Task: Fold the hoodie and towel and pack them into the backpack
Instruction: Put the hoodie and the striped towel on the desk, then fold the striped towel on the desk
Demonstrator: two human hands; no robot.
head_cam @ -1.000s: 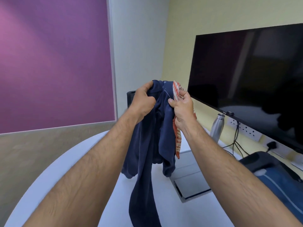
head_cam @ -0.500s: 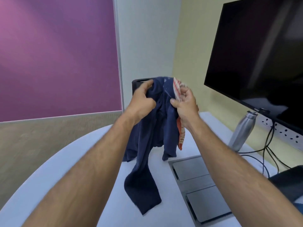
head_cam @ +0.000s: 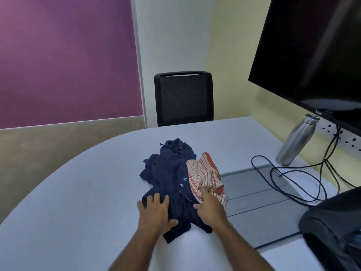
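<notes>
A navy blue hoodie (head_cam: 170, 178) lies crumpled on the pale table (head_cam: 78, 202). An orange-and-white striped towel (head_cam: 205, 173) is bunched against its right side. My left hand (head_cam: 156, 212) rests flat on the hoodie's near left edge, fingers spread. My right hand (head_cam: 210, 207) lies on the hoodie where it meets the towel, fingertips tucked under the towel's folds. A dark backpack (head_cam: 332, 227) sits at the table's right edge, partly out of frame.
A steel bottle (head_cam: 298, 140) stands at the right near black cables (head_cam: 293, 180). A grey cable-box lid (head_cam: 259, 200) is set into the table beside the clothes. A black chair (head_cam: 183, 98) stands behind the table. A large dark screen (head_cam: 312, 51) hangs on the right wall.
Both hands held the hoodie and towel up in the air before. The bundle now lies on the table, and both hands rest on it with the grip loosened.
</notes>
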